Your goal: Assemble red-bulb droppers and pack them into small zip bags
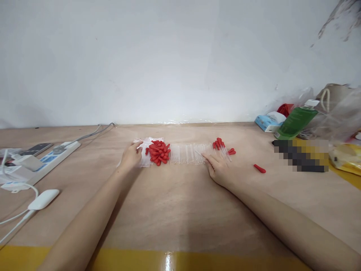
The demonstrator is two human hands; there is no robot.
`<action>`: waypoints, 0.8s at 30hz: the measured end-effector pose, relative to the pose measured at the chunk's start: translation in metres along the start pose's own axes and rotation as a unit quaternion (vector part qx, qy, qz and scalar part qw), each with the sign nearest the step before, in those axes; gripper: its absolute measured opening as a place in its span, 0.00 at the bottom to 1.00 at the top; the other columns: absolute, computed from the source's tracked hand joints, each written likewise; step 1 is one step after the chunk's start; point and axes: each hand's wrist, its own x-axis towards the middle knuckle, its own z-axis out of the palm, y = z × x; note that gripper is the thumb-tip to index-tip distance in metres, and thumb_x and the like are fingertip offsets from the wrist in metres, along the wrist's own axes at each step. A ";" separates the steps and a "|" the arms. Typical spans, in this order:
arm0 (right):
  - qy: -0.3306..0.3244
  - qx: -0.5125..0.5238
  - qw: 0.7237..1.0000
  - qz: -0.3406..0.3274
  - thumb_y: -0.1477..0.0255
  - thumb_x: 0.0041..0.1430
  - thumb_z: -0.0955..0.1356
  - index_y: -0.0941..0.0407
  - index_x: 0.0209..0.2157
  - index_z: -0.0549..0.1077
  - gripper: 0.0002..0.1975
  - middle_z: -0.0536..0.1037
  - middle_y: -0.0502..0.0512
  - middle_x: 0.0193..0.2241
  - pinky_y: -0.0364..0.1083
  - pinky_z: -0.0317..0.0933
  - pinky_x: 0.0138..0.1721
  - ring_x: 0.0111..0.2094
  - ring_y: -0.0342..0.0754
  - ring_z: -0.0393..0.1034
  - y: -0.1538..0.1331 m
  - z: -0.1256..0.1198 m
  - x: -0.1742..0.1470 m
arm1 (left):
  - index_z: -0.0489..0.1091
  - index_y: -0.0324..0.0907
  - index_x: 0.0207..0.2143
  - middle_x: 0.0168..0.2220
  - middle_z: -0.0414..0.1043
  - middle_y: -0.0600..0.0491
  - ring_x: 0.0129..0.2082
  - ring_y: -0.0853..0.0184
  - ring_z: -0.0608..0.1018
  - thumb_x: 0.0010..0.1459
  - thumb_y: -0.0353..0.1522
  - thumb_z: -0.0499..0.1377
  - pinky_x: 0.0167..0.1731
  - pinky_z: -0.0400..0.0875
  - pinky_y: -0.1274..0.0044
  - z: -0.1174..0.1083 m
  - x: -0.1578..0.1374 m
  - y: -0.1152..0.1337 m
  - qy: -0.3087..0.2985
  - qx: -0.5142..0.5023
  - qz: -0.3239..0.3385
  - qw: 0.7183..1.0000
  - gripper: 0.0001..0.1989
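Observation:
My left hand [131, 155] is over a clear plastic bag [146, 161], fingers apart and slightly bent, with nothing visible in them. Just right of it lies a heap of red rubber bulbs [159, 152]. A row of clear, thin dropper tubes [183, 153] stretches from the heap toward my right hand [216, 165]. The fingertips of that hand pinch one clear dropper tube [198, 153], its end pointing up and left. Beyond the right hand are several droppers with red bulbs [219, 143] on their ends. One loose red bulb [259, 168] lies farther right.
A white power strip [60, 154] with plugs and cables lies at left, near a white adapter [43, 199]. At right are a green bottle [296, 122], a blue tissue pack [269, 122], plastic bags [338, 116] and a blurred dark object [304, 158]. A white wall [169, 60] borders the table's back.

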 end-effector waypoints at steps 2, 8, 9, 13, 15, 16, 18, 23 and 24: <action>-0.013 -0.003 1.000 -0.013 0.74 0.61 0.55 0.56 0.46 0.66 0.15 0.73 0.56 0.31 0.47 0.59 0.37 0.35 0.48 0.67 -0.001 0.001 0.000 | 0.69 0.39 0.43 0.35 0.68 0.47 0.35 0.62 0.72 0.54 0.31 0.49 0.40 0.64 0.71 0.006 0.002 -0.009 -0.024 0.000 0.010 1.000 0.16; -0.024 0.009 0.999 -0.021 0.74 0.60 0.56 0.56 0.39 0.68 0.12 0.74 0.56 0.33 0.47 0.58 0.38 0.35 0.48 0.67 -0.004 -0.004 0.002 | 0.72 0.42 0.35 0.31 0.68 0.48 0.42 0.56 0.70 0.49 0.31 0.53 0.47 0.58 0.67 0.015 0.001 -0.007 -0.047 0.003 0.033 0.998 0.12; -0.028 0.010 0.999 -0.022 0.74 0.60 0.57 0.56 0.37 0.68 0.11 0.74 0.56 0.32 0.48 0.58 0.38 0.35 0.48 0.67 -0.005 -0.006 0.002 | 0.71 0.42 0.34 0.31 0.68 0.48 0.42 0.56 0.70 0.48 0.31 0.53 0.47 0.59 0.67 0.014 0.000 -0.007 -0.048 0.001 0.033 0.998 0.11; -0.025 0.015 0.999 -0.025 0.73 0.58 0.59 0.57 0.33 0.68 0.07 0.74 0.55 0.30 0.47 0.57 0.37 0.33 0.47 0.67 -0.007 -0.008 0.003 | 0.66 0.40 0.34 0.32 0.69 0.51 0.31 0.63 0.73 0.45 0.31 0.56 0.34 0.66 0.72 0.008 0.002 -0.013 -0.062 -0.042 0.000 0.997 0.11; -0.013 0.019 0.999 -0.025 0.72 0.58 0.60 0.57 0.31 0.68 0.07 0.74 0.54 0.29 0.46 0.57 0.37 0.32 0.46 0.67 -0.007 -0.007 0.003 | 0.64 0.40 0.33 0.29 0.69 0.53 0.26 0.66 0.72 0.41 0.32 0.59 0.28 0.66 0.76 -0.002 0.007 -0.015 -0.062 -0.112 -0.043 0.991 0.14; -0.006 0.017 1.000 -0.022 0.71 0.58 0.60 0.56 0.31 0.68 0.07 0.74 0.54 0.29 0.46 0.57 0.37 0.31 0.46 0.67 -0.007 -0.007 0.003 | 0.63 0.39 0.34 0.28 0.68 0.54 0.26 0.67 0.72 0.39 0.32 0.60 0.26 0.66 0.77 -0.010 0.010 -0.013 -0.053 -0.156 -0.060 0.985 0.16; 0.000 -0.001 1.000 -0.016 0.70 0.59 0.60 0.56 0.30 0.68 0.08 0.75 0.53 0.27 0.45 0.57 0.37 0.30 0.45 0.67 -0.009 -0.009 0.004 | 0.63 0.39 0.36 0.26 0.67 0.55 0.25 0.68 0.71 0.38 0.33 0.61 0.24 0.65 0.79 -0.026 0.014 -0.001 -0.005 -0.234 -0.074 0.969 0.19; -0.009 -0.046 0.999 -0.025 0.70 0.60 0.59 0.56 0.32 0.70 0.10 0.76 0.51 0.26 0.46 0.53 0.39 0.28 0.44 0.67 -0.015 -0.016 0.005 | 0.66 0.39 0.31 0.30 0.70 0.53 0.30 0.67 0.74 0.44 0.34 0.60 0.29 0.67 0.77 -0.028 -0.016 0.071 -0.022 -0.421 -0.002 0.907 0.11; -0.009 -0.048 0.998 -0.027 0.70 0.60 0.59 0.56 0.32 0.70 0.10 0.76 0.51 0.26 0.46 0.53 0.39 0.27 0.43 0.67 -0.015 -0.016 0.005 | 0.66 0.39 0.31 0.30 0.70 0.52 0.30 0.67 0.74 0.45 0.35 0.60 0.29 0.68 0.76 -0.018 -0.029 0.086 -0.066 -0.432 0.014 0.899 0.11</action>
